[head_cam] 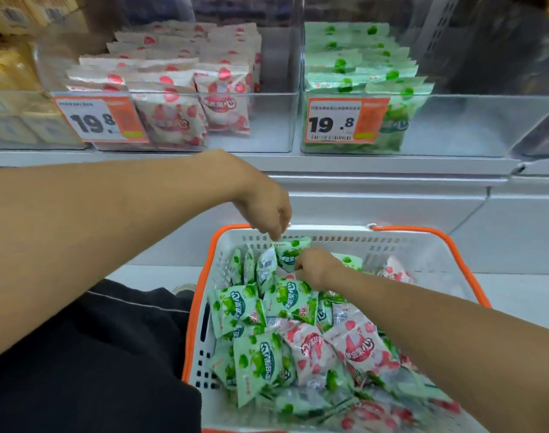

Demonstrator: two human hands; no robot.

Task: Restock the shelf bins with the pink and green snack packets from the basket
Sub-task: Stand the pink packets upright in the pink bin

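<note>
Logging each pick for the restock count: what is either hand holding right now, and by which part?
Left hand pinches a green packet by its top edge. Right hand is down among the packets; its grip cannot be told.

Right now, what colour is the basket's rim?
Orange, around a white basket; seen clearly in the head view.

Grey metal shelf (298, 165), pale floor (154, 276).

white basket (335, 242) orange-rimmed, green packets (245, 307), pink packets (357, 345)
</note>
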